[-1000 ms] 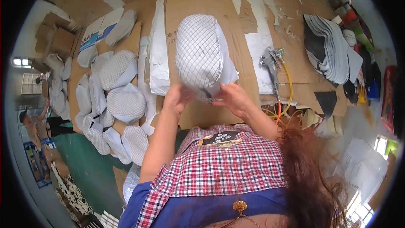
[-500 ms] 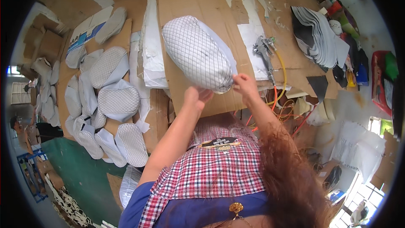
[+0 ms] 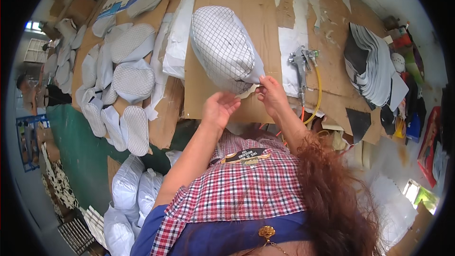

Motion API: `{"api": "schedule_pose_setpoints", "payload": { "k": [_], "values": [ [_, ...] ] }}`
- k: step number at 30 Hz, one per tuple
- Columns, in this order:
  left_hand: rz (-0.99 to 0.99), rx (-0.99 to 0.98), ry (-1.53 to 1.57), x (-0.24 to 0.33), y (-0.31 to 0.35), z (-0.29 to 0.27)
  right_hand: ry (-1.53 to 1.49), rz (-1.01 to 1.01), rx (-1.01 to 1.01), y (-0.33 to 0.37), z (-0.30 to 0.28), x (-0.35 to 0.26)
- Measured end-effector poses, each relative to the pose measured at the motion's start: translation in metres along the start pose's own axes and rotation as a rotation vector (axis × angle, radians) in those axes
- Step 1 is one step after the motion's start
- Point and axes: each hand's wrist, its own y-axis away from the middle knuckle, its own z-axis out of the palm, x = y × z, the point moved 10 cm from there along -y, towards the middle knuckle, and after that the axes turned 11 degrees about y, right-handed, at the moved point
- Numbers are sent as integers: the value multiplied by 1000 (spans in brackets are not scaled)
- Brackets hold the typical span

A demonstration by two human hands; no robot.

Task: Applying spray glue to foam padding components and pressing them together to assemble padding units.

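Observation:
A pale grey shoe upper with a diamond-stitched bottom lies bottom-up on the cardboard, its toe pointing away from me and slightly left. My right hand pinches the edge of its near end between thumb and fingertips, drawing the smooth side fabric into a point. Just left of that end, my left hand is turned partly palm up, fingers spread and apart from the upper. A small gap shows at the upper's near end, but what lies inside is hidden.
Several similar stitched uppers lie on cardboard to the left. A spray gun with a yellow hose rests right of the work. Further right sits a fanned stack of grey fabric pieces. White plastic bags stand below left.
My left hand has come away from the upper's near end and opened. My right hand keeps its pinch, pulling the side fabric outward. The whole view has shifted.

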Motion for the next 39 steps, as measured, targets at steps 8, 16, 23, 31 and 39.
{"api": "schedule_pose_setpoints", "payload": {
  "k": [8,16,23,31,39],
  "values": [
    [-24,-414,366,-1,4,60,-328,-2,-339,21,62,6],
    [59,61,114,3,11,-7,-142,61,-214,11,36,48],
    [202,-84,423,-11,-34,-24,-17,-13,16,-2,12,53],
    [126,-75,270,-40,-72,-33,425,-48,78,-58,-22,47],
    [494,251,-7,-32,-70,-54,690,-464,136,-83,-41,-35]
  ]
}}
